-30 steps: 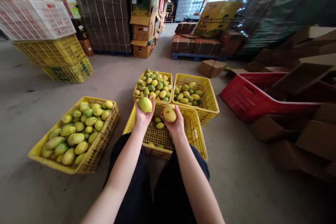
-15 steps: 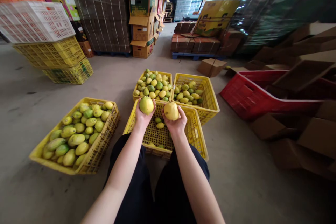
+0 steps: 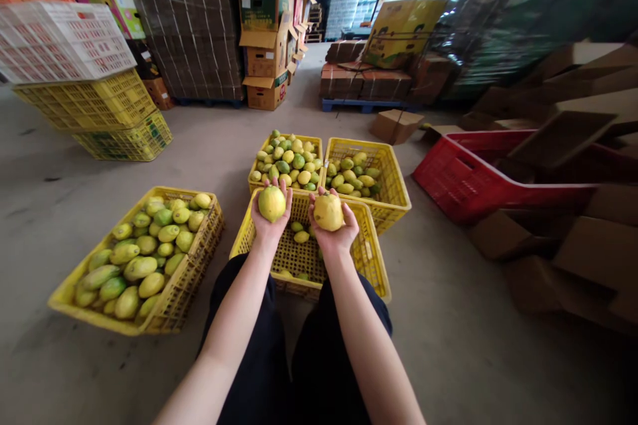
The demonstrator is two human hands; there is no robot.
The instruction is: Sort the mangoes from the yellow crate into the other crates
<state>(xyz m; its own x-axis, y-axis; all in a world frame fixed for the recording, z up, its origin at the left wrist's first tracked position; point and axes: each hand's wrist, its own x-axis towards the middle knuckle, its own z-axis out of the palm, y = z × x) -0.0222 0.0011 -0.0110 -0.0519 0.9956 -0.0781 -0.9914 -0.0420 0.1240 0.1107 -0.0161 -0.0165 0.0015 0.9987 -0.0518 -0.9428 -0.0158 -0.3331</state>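
Note:
My left hand (image 3: 268,228) is cupped around a yellow-green lemon (image 3: 272,203), its fingertips showing behind the fruit. In my right hand (image 3: 339,238) rests a yellower, lumpy lemon (image 3: 328,212) with brownish marks, the fingers curled at its sides. Both lemons are held up side by side over a yellow crate (image 3: 375,254) that stands between my knees. A few lemons (image 3: 301,237) lie on that crate's perforated bottom; my hands and forearms hide part of it.
Behind it stand a heaped lemon crate (image 3: 250,180) and a partly filled one (image 3: 399,172). Another full crate (image 3: 212,229) is at the left. To the right are a red crate (image 3: 448,189) and loose cardboard boxes (image 3: 593,252). Stacked crates (image 3: 90,103) rise at far left.
Both lemons have turned in my hands and show different sides. My fingers have loosened and spread a little around them. The view has shifted slightly to the right.

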